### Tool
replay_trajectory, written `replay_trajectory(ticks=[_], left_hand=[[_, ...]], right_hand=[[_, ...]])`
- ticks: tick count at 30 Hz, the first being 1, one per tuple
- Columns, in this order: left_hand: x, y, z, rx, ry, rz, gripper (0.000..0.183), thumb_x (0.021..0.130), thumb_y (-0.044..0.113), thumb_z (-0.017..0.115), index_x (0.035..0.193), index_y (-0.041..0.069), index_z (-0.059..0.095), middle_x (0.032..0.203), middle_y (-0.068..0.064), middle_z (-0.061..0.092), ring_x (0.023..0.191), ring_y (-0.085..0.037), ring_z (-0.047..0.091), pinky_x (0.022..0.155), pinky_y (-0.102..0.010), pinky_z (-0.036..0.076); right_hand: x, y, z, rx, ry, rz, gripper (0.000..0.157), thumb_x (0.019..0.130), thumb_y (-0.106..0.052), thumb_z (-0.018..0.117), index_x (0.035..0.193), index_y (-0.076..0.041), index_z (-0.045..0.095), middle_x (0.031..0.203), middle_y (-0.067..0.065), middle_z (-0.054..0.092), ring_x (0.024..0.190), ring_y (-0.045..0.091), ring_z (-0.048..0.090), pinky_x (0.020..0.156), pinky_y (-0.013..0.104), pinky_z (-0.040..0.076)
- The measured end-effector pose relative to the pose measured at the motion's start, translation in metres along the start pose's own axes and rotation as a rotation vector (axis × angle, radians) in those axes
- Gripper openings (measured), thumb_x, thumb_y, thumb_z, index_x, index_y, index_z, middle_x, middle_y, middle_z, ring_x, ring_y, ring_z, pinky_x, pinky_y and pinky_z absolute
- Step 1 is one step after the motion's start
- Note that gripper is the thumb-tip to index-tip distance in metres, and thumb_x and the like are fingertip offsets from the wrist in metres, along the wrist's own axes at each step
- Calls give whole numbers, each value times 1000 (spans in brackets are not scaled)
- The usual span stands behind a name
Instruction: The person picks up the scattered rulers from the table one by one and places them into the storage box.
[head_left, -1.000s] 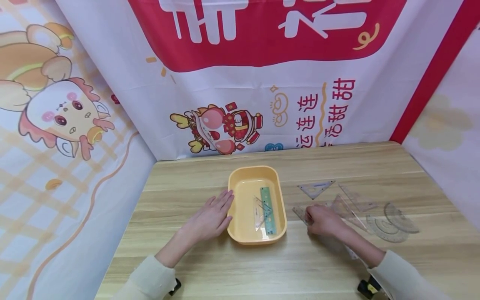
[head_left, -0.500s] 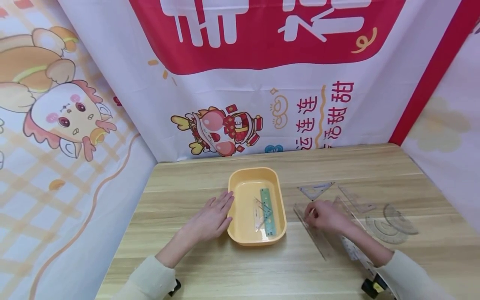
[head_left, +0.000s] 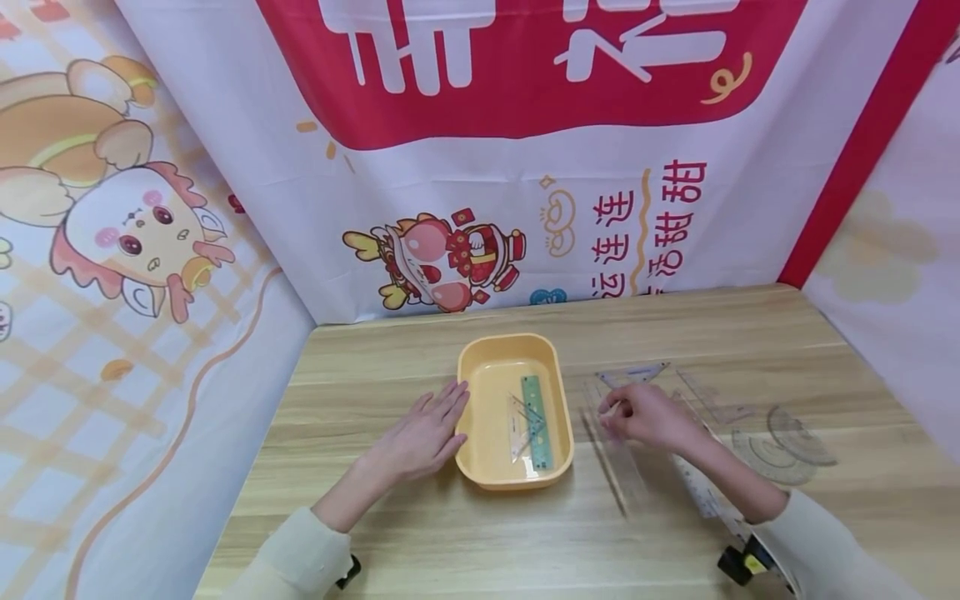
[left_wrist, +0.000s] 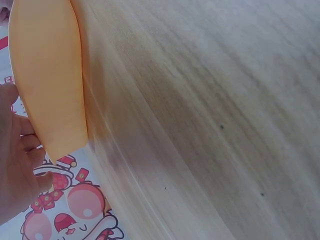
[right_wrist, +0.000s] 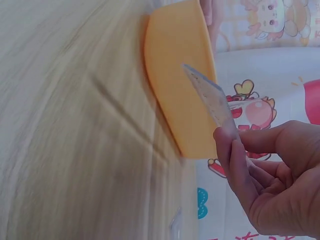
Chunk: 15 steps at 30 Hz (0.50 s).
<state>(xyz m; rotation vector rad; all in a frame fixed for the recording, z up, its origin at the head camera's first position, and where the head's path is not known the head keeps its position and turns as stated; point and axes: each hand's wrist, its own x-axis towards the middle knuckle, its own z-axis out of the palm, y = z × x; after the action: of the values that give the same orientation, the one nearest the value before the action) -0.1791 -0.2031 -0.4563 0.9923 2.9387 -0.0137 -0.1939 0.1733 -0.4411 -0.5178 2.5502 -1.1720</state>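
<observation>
My right hand [head_left: 647,417] pinches a clear plastic ruler [right_wrist: 212,100] between thumb and fingers. In the right wrist view the ruler is off the table and tilted, its far end in front of the yellow tray's outer wall [right_wrist: 175,75]. From the head view, that hand is to the right of the yellow tray [head_left: 467,467]. My left hand [head_left: 420,437] lies with extended fingers against the tray's left rim. A green ruler [head_left: 532,400] and a clear set square [head_left: 517,429] lie inside the tray.
Right of the tray, a blue-edged set square [head_left: 632,379] lies near the back. Clear triangles [head_left: 716,408] and overlapping protractors [head_left: 798,437] are further right. Another ruler [head_left: 697,492] lies partly under my right forearm. A printed cloth [head_left: 585,167] hangs behind the table.
My right hand picks the clear ruler up from the table and moves slightly up and left with it; the ruler's shadow has separated from it. The left hand stays at the rim.
</observation>
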Motion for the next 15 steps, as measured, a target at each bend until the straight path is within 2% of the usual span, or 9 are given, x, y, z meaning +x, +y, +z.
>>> replay_trajectory(ticks=[6, 15], left_hand=[[0, 0, -4, -3, 6, 14, 67, 105, 41, 42, 156, 1, 27, 166, -13, 21, 154, -29, 23, 122, -53, 28], [-1, 1, -6, 13, -4, 7, 67, 105, 42, 42, 156, 2, 28, 166, -12, 21, 154, -27, 21, 122, -52, 28]], right_hand=[[3, -9, -1, 63, 8, -6, 23, 93, -1, 62, 112, 12, 66, 76, 6, 73, 67, 14, 71, 61, 24, 60], [8, -22, -1, 110, 38, -15, 22, 92, 2, 63, 111, 12, 67, 75, 9, 73, 66, 14, 70, 64, 31, 62]])
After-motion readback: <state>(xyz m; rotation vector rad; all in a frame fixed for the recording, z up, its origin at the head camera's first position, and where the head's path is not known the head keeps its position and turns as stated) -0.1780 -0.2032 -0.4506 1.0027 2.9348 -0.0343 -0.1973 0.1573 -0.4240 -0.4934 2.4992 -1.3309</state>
